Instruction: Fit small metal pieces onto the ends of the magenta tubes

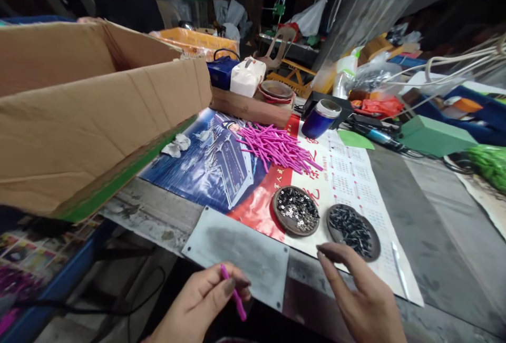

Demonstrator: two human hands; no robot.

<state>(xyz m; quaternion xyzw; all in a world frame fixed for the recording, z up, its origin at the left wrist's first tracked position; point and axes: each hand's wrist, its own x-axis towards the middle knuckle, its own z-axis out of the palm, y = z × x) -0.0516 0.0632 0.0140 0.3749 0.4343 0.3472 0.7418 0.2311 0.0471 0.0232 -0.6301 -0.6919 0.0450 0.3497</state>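
Note:
My left hand [209,295] grips a short magenta stick [238,303] between thumb and fingers, over the near edge of a grey metal plate [241,253]. To the right, my right hand [358,285] has its thumb and index finger bent toward each other; whether anything small is between the tips cannot be made out. Just beyond it sits a round dish of dark, slim pieces [351,229]. Left of that, another round dish [296,210] holds small shiny rings and dark bits. A pile of magenta sticks [276,145] lies farther back on a printed calendar sheet [190,166].
A large cardboard box [103,127] stands at the left. Behind the pile are a blue jar [318,119] and a white container [247,77]. A white pen-like item [400,269] lies at right. Cables and a green box [437,135] are farther right. A person sits at the back left.

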